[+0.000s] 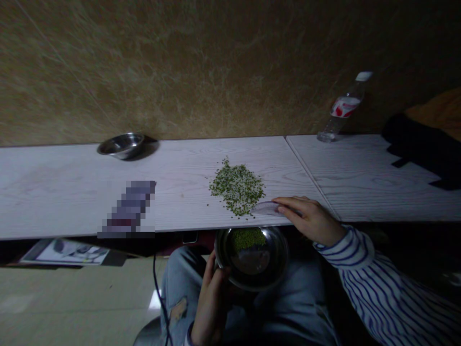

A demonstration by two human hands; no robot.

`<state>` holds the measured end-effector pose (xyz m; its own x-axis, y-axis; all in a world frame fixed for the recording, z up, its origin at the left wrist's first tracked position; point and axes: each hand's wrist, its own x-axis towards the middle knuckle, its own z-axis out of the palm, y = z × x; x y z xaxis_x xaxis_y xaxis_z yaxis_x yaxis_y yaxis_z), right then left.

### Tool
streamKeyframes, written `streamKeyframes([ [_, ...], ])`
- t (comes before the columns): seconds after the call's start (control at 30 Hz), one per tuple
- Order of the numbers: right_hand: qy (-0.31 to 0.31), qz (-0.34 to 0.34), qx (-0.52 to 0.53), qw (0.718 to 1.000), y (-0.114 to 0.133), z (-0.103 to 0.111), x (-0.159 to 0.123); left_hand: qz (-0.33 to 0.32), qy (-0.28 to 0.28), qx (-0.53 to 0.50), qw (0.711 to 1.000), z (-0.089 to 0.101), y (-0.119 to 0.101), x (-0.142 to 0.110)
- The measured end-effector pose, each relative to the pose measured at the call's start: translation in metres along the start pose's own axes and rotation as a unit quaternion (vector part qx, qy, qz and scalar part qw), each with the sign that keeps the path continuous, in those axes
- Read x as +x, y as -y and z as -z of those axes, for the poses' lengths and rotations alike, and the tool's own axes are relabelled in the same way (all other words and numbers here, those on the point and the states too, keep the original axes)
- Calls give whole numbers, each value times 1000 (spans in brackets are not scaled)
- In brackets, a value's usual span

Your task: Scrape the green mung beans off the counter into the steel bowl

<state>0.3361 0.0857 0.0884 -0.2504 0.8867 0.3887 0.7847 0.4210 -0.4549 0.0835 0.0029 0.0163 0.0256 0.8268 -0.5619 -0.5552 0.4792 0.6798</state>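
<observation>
My left hand [212, 298] grips the left rim of a steel bowl [283, 266], held just below the table's front edge above my lap. Inside the bowl lies a heap of small green mung beans [248, 239]. Between the fingers of my right hand [311, 218] is a clear plastic protractor [266, 208], flat and low over the tabletop. Its left tip meets the near right side of a spread of mung beans [237, 187]; whitish bits show among these, but I cannot tell whether they are grains or the table.
On the white wood-grain table [183, 163], a second steel bowl [122, 146] stands back left. A pixelated flat object [129, 206] lies nearer. A water bottle [344, 108] stands by the wall, with dark cloth [425, 149] at right. A cable [158, 283] hangs below.
</observation>
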Motion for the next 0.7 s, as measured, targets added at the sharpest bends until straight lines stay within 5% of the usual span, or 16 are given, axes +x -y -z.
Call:
streamKeyframes([
  [0.7, -2, 0, 17, 1000, 1, -1, -3, 2, 1, 6, 1000, -3, -2, -2],
])
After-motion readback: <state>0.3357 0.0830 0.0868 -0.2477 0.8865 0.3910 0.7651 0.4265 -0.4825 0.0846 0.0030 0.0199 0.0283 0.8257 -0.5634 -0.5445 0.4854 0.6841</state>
